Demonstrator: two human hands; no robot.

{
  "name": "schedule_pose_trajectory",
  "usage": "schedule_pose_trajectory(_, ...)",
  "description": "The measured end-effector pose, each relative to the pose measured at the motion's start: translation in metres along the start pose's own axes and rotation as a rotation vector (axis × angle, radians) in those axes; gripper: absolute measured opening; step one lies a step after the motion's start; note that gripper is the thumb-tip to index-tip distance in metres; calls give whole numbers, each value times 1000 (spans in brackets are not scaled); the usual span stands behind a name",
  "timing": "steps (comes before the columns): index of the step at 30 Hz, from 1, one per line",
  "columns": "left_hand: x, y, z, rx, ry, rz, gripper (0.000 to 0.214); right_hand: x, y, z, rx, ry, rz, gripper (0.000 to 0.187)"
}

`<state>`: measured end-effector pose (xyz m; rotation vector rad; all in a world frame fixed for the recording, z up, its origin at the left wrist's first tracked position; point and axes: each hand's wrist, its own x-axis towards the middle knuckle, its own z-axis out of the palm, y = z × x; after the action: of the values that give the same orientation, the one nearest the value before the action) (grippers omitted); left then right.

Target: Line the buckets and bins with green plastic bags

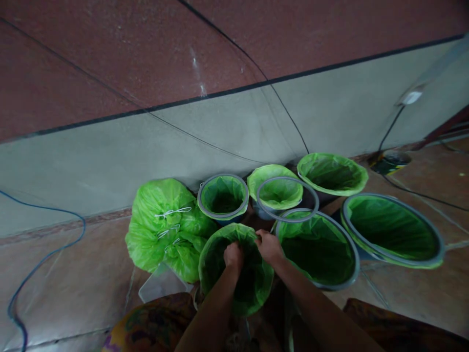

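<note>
A bin lined with a green plastic bag point(216, 259) stands on the floor right in front of me. My left hand point(233, 256) is curled closed inside the bag's mouth, pressing the liner down. My right hand point(269, 246) pinches the liner at the bin's far rim. A loose grey ring point(286, 198) rests tilted over a lined bin point(271, 188) just beyond my right hand.
More green-lined bins stand by the wall: one with a grey ring point(223, 195), a large ringed one point(318, 249), another point(392, 230) at the right, one point(332, 173) behind. Tied green bags point(164, 225) lie at the left. Cables cross wall and floor.
</note>
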<state>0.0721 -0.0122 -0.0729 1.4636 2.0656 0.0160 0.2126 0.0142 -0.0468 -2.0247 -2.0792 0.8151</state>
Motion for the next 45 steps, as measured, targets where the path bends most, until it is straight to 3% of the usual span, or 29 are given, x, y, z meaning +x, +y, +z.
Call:
schedule_pose_trajectory(5,-10,-2,-16,-5,70,-17,25,-4,-1,-2,-33,-22,3,21)
schedule_pose_trajectory(9,-12,1,-44,-112,353,-16,29,-3,-7,-10,7,103,3,22)
schedule_pose_trajectory(12,0,4,-62,-146,504,140,31,3,-18,-15,43,179,-38,27)
schedule_pose_trajectory(14,13,4,-70,-105,476,267,29,9,-25,-15,47,151,-78,26)
schedule_pose_trajectory(17,32,-2,-74,2,325,405,25,18,-32,-10,7,45,-110,23)
schedule_pose_trajectory(22,46,-21,-76,137,152,481,19,22,-32,-4,-142,-57,-101,24)
schedule_pose_trajectory(27,49,-32,-78,212,138,471,15,19,-26,-4,-243,-112,-98,25)
schedule_pose_trajectory(33,47,-38,-75,305,100,354,24,14,-24,2,-279,-130,-62,24)
schedule_pose_trajectory(37,41,-42,-78,282,110,304,49,9,-24,-7,-255,-94,-57,33)
schedule_pose_trajectory(40,35,-42,-84,197,128,243,67,6,-24,-19,-199,6,-53,40)
schedule_pose_trajectory(45,33,-38,-90,110,190,295,50,12,-38,-27,-169,52,-244,30)
